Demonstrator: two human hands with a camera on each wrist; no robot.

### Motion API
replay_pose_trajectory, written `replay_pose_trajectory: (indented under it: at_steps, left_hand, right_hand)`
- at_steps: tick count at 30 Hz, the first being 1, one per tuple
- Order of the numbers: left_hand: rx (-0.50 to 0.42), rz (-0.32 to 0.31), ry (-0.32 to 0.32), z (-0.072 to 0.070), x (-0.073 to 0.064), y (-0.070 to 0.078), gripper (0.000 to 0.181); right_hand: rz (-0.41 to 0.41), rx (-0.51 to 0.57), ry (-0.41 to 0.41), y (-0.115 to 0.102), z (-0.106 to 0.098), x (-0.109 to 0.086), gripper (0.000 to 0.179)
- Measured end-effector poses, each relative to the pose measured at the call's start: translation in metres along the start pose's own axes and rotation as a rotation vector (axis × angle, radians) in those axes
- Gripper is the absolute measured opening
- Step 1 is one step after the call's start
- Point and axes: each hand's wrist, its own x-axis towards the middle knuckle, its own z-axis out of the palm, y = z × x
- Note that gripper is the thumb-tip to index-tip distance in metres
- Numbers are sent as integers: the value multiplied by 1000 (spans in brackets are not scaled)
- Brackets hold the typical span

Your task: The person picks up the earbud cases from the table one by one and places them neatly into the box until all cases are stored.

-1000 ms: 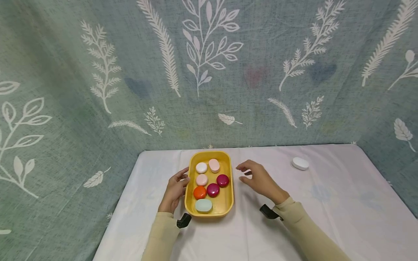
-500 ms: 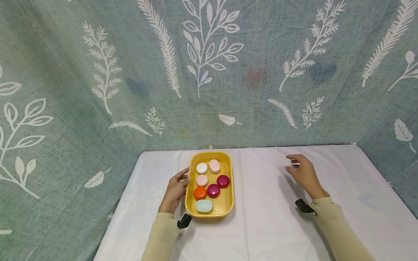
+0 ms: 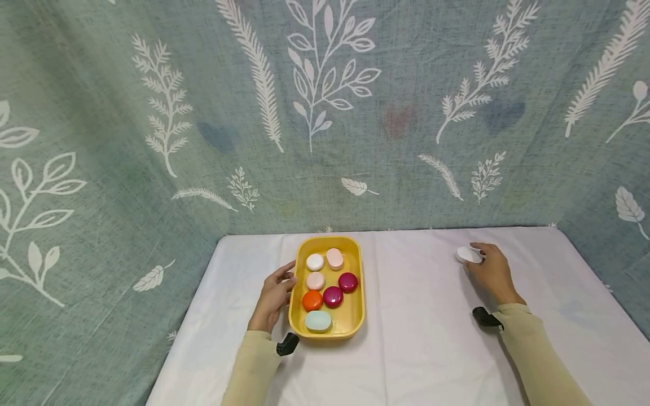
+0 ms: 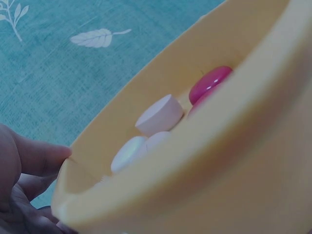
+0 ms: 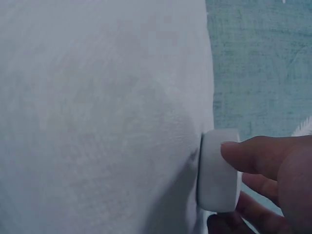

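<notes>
My left hand [image 3: 271, 300] rests against the left side of the yellow tray [image 3: 346, 327], its fingertips touching the rim in the left wrist view. Far to the right, my right hand [image 3: 493, 275] pinches a white oval soap bar [image 3: 465, 255] near the back of the table. Close up in the right wrist view, the thumb lies on one side of the white soap bar [image 5: 219, 170] and fingers reach round the other; it sits on or just at the cloth, I cannot tell which.
Inside the tray lie several soaps: a white one [image 3: 315, 262], pink ones [image 3: 335, 259], dark red ones [image 3: 332, 296], an orange one [image 3: 312, 300] and a pale green one [image 3: 318, 321]. White cloth [image 3: 406, 349] covers the table; a leaf-patterned curtain [image 3: 325, 186] hangs behind.
My right hand has moved from beside the tray to the far right, then back slightly onto the white soap bar, which it now pinches. The left hand and tray stay put.
</notes>
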Motion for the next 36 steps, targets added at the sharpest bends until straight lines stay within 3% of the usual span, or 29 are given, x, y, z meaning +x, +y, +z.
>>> replay_pose_trajectory:
  at_steps: [9,16,28,36]
  left_hand:
    - [1,-4,2,0,1,-3,48]
    - [-3,-6,3,0,3,-4,48]
    - [0,-3,0,1,0,-1,48]
    - [1,3,2,1,0,-1,47]
  right_hand:
    - [26,-37,-60,3,3,3,53]
    - [13,-17,-109,-9,4,-4,52]
    - [-177,59,-135,-63,13,-12,47]
    - [-323,123,-181,-107,31,-21,44]
